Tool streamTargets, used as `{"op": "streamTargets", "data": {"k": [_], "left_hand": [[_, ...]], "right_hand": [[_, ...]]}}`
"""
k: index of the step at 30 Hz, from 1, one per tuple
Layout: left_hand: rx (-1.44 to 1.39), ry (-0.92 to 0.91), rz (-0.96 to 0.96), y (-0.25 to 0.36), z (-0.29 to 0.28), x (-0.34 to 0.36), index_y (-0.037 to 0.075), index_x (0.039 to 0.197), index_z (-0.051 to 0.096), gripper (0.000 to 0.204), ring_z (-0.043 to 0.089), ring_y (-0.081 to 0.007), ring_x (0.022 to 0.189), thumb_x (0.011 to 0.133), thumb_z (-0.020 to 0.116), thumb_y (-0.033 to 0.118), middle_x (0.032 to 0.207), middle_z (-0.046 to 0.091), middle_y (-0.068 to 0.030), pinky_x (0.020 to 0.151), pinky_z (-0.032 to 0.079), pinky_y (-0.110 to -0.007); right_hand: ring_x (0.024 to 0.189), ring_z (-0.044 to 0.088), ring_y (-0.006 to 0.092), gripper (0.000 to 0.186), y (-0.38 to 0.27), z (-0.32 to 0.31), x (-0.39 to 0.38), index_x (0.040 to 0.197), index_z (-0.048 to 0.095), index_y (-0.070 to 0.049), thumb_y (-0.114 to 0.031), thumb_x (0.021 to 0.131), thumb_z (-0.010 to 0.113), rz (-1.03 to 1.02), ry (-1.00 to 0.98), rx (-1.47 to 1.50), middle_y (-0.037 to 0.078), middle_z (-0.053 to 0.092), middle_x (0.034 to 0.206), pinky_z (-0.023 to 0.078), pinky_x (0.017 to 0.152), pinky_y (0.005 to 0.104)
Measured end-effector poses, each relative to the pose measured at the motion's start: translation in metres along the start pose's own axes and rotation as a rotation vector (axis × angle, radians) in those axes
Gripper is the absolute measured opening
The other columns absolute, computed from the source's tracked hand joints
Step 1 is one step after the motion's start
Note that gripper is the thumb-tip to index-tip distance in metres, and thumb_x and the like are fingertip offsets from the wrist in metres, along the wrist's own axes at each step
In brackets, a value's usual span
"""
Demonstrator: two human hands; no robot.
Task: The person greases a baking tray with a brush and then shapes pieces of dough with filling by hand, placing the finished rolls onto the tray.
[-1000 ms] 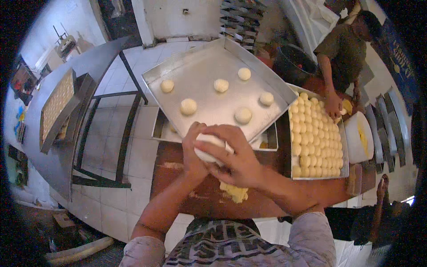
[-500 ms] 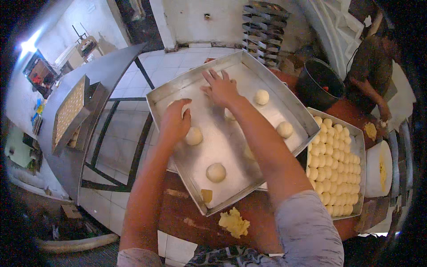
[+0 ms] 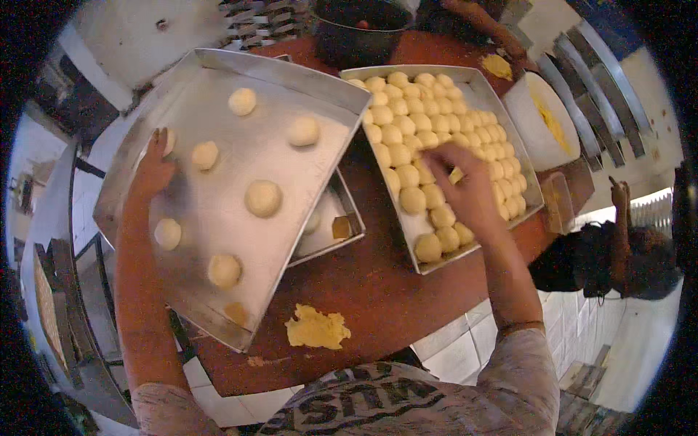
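A large metal baking tray point(image 3: 305, 80) lies tilted at the left, carrying several spaced dough balls point(image 3: 262, 197). My left hand point(image 3: 154, 168) rests flat on that tray by its far left side, touching a dough ball under the fingers. A second tray point(image 3: 502, 123) at the right is packed with rows of small yellow dough balls point(image 3: 407, 174). My right hand point(image 3: 465, 185) reaches down into this tray, fingers curled over the balls; whether it grips one is hidden.
A lump of yellow dough point(image 3: 315, 328) lies on the brown table point(image 3: 385, 291) near me. A smaller tray point(image 3: 336, 218) sits under the big one. A dark pot point(image 3: 356, 29) and a white tub of yellow filling point(image 3: 542, 120) stand beyond. Another person point(image 3: 611, 254) is at right.
My right hand has left the large tray and swung right into the packed tray. My left hand slid to the large tray's far left side. The view has shifted right.
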State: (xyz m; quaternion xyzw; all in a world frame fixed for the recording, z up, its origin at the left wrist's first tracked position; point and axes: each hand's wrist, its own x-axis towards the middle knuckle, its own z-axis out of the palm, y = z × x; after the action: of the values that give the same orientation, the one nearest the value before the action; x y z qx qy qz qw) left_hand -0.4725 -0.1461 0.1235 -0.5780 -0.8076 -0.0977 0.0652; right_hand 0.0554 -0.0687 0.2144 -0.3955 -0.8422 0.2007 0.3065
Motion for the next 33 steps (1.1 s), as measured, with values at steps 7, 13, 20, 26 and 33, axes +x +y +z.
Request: {"op": "streamTargets", "data": {"k": [7,13,20,26,33], "left_hand": [[-0.437,0.322,0.110,0.099,-0.104,-0.065,0.010,0.129,0.047,0.045,0.048,-0.0278,0.116,0.085,0.054,0.018,0.126,0.049,-0.0188,0.097,0.038,-0.039],[-1.058,-0.248,0.369,0.162,-0.191,-0.239,0.001,0.105,0.061,0.031,0.059,-0.0211,0.098,0.082,0.062,0.022,0.103,0.064,-0.0113,0.085,0.046,-0.031],[-1.031,-0.260,0.030,0.202,-0.131,-0.369,0.002,0.112,0.057,0.033,0.058,-0.0280,0.102,0.082,0.063,0.014,0.111,0.060,-0.0154,0.085,0.046,-0.035],[-1.472,-0.095,-1.022,0.150,-0.104,-0.427,0.000,0.111,0.055,0.024,0.055,-0.0146,0.096,0.089,0.056,0.011,0.099,0.061,-0.0072,0.081,0.045,-0.029],[-0.999,-0.218,-0.360,0.206,-0.097,-0.407,-0.002,0.108,0.056,0.024,0.054,-0.0260,0.103,0.084,0.057,0.002,0.114,0.053,-0.0131,0.087,0.043,-0.031]], "right_hand": [[0.085,0.057,0.0318,0.029,0.033,0.044,-0.041,0.097,0.061,-0.002,-0.002,0.069,0.065,-0.036,-0.224,-0.511,0.016,0.058,0.091,0.047,0.078,0.0401],[0.088,0.058,0.0305,0.034,-0.096,0.002,-0.075,0.105,0.056,-0.005,-0.001,0.072,0.062,-0.240,-0.055,-0.117,0.015,0.058,0.094,0.049,0.077,0.0355],[0.095,0.057,0.0182,0.039,-0.150,0.063,-0.155,0.112,0.058,-0.006,0.000,0.074,0.064,0.083,-0.605,0.573,0.006,0.059,0.107,0.048,0.079,0.0297],[0.097,0.056,0.0295,0.040,-0.095,0.105,-0.217,0.112,0.060,-0.008,-0.005,0.073,0.065,-0.462,-0.393,-0.132,0.011,0.059,0.108,0.049,0.082,0.0374],[0.097,0.057,0.0318,0.035,-0.060,0.111,-0.223,0.110,0.061,-0.008,-0.008,0.075,0.064,-0.606,-0.418,-0.092,0.012,0.061,0.105,0.048,0.085,0.0379]]}}
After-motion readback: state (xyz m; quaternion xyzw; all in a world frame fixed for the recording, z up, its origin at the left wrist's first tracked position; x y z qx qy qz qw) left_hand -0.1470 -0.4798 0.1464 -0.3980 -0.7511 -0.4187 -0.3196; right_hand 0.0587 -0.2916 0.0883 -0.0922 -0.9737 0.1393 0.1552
